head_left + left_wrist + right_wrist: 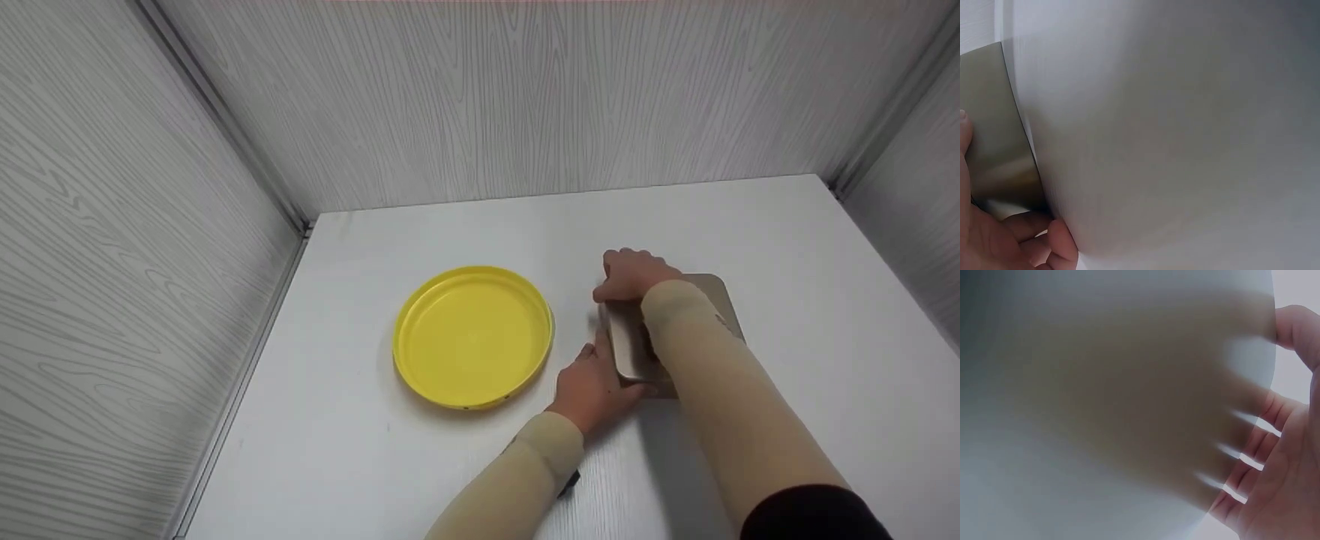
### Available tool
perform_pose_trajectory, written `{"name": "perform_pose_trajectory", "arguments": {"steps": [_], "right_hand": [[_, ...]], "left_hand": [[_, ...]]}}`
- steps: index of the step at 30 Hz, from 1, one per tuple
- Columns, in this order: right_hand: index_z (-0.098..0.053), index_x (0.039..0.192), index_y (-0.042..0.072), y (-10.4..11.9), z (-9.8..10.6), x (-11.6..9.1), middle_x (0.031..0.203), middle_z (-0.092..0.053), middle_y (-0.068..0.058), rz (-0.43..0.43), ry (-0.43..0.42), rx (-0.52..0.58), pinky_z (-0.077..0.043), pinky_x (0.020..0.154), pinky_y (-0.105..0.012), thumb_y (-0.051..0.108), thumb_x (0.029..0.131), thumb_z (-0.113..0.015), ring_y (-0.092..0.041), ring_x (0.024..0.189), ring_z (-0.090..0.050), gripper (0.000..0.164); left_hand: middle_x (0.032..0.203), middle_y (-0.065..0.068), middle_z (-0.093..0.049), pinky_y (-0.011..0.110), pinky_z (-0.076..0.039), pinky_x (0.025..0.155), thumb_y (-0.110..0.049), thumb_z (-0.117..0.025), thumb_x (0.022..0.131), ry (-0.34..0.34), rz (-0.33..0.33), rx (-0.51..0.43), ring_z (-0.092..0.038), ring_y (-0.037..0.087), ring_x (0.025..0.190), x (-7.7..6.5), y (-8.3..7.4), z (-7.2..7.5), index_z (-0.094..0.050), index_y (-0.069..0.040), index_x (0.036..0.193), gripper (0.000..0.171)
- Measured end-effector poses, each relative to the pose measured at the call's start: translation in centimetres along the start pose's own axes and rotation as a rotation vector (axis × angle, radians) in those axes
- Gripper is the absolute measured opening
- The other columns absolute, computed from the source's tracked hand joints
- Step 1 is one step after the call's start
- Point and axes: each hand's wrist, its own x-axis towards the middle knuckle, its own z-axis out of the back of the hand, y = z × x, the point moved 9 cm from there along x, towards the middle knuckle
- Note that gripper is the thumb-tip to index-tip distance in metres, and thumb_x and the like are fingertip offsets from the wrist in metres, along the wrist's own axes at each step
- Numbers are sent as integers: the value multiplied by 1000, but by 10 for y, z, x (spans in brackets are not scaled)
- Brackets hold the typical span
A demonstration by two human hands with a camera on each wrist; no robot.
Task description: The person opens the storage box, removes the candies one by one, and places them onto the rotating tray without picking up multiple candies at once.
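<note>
A dull gold metal tin (716, 296) with rounded corners lies on the right of the white table. Its paler left part (624, 341) looks like a raised side or lid; which one I cannot tell. My right hand (636, 274) grips the tin's far left edge, and in the right wrist view its fingertips (1278, 408) curl at the rim of a blurred shiny surface (1129, 399). At the near left corner, my left hand (592, 390) holds the tin with thumb and fingers. In the left wrist view, a metal panel (996, 112) lies against that hand. The right forearm hides part of the tin.
Left of the hands, a round yellow plate-like lid (472, 337) with a raised rim lies on the white table (322, 465). Wood-grained panels (480, 97) enclose the table at the back and both sides.
</note>
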Motion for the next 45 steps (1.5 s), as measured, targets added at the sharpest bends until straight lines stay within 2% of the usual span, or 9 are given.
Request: {"name": "perform_pose_trajectory", "arguments": {"steps": [8, 16, 20, 29, 36, 42, 45], "right_hand": [[-57, 116, 9, -3, -3, 5, 101, -60, -11, -18, 32, 19, -46, 68, -43, 36, 83, -65, -30, 87, -56, 43], [-54, 115, 7, -2, -5, 7, 102, -59, -13, -7, 73, 35, -46, 66, -41, 35, 83, -63, -30, 86, -56, 44], [-54, 118, 6, -5, -4, 9, 104, -58, -13, -19, 83, 53, -45, 68, -41, 37, 83, -61, -30, 89, -54, 47], [-55, 118, 7, -5, -5, 9, 105, -60, -12, 4, 86, 85, -46, 69, -40, 44, 87, -65, -28, 90, -55, 49], [-60, 114, 12, -15, -1, 0, 107, -57, -10, 40, 25, 129, -45, 73, -41, 45, 91, -61, -27, 92, -53, 41], [-59, 123, 8, -38, 13, -12, 116, -54, -14, 20, -51, 131, -45, 79, -47, 44, 93, -58, -30, 98, -52, 47], [-58, 126, 3, -58, 20, -22, 117, -52, -18, -30, -90, 125, -47, 78, -49, 43, 94, -57, -33, 98, -51, 51]], "left_hand": [[147, 12, -53, 36, -49, 99, -78, -59, 84, 19, -1, 14, -49, 18, 135, 2, 0, -2, -20, -6, 160, 112], [146, 12, -54, 36, -50, 97, -79, -59, 82, 15, 1, -3, -51, 18, 134, 0, 0, -2, -15, -7, 161, 116], [145, 12, -55, 35, -49, 99, -78, -61, 82, 8, -8, -14, -47, 17, 138, 1, -2, 0, -20, -7, 160, 113], [145, 11, -55, 34, -50, 97, -76, -61, 83, 2, -27, -12, -49, 18, 135, 1, 1, -3, -24, -4, 158, 110], [136, 10, -57, 32, -51, 93, -78, -61, 82, -24, -32, -56, -60, 16, 116, -2, 2, -3, -23, -5, 158, 112], [145, 12, -53, 33, -47, 100, -78, -57, 84, 7, -11, -48, -55, 18, 127, 0, 3, -4, -21, -8, 161, 110], [148, 13, -51, 33, -45, 104, -79, -56, 84, 23, -4, -55, -51, 18, 133, 1, 5, -6, -19, -8, 162, 111]]}}
